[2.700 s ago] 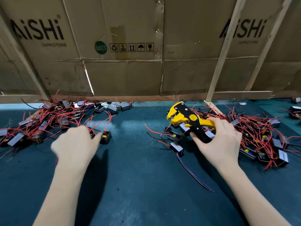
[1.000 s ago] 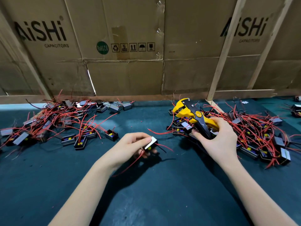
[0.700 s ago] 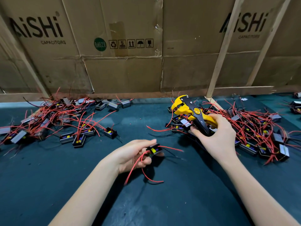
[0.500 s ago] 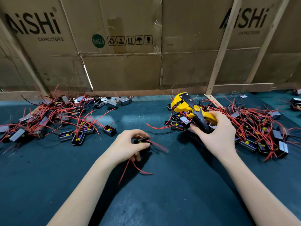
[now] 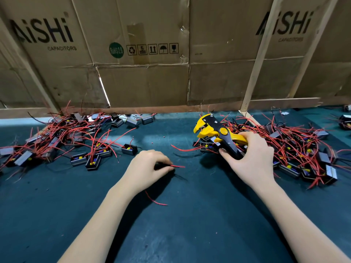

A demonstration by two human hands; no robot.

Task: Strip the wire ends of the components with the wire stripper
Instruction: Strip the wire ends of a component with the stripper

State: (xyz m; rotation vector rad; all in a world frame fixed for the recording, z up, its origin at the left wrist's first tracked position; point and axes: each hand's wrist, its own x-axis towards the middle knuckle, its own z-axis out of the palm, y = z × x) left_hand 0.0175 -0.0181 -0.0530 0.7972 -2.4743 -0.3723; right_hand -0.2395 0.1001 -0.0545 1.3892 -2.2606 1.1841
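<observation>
Components (image 5: 93, 162) with red leads lie heaped at the left of the dark green bench mat (image 5: 190, 224), several black housings spilled out toward the centre. Left hand (image 5: 144, 171), moved in from that heap over the last few seconds, now sits mid-bench with fingers curled round one small component; the housing is almost wholly hidden under the fingers. Since half a second ago the thumb and forefinger have pinched one red wire end (image 5: 177, 166) so that it points rightward toward the tool, while the second lead (image 5: 154, 200) trails loose beneath the wrist. Judgement: the lead is presented, ready for insertion; stripping of this piece has not begun.

Wire stripper (image 5: 218, 132), yellow and black, is gripped by the right hand (image 5: 250, 158) round its handles, unmoved over the interval, raised above the right-hand pile (image 5: 303, 152) of further components. Its head stands open and points left, well apart from the offered wire. Cardboard cartons (image 5: 142, 82) wall the rear edge. Next requirement, in my assessment: close the gap and seat the wire end in the head before squeezing.
</observation>
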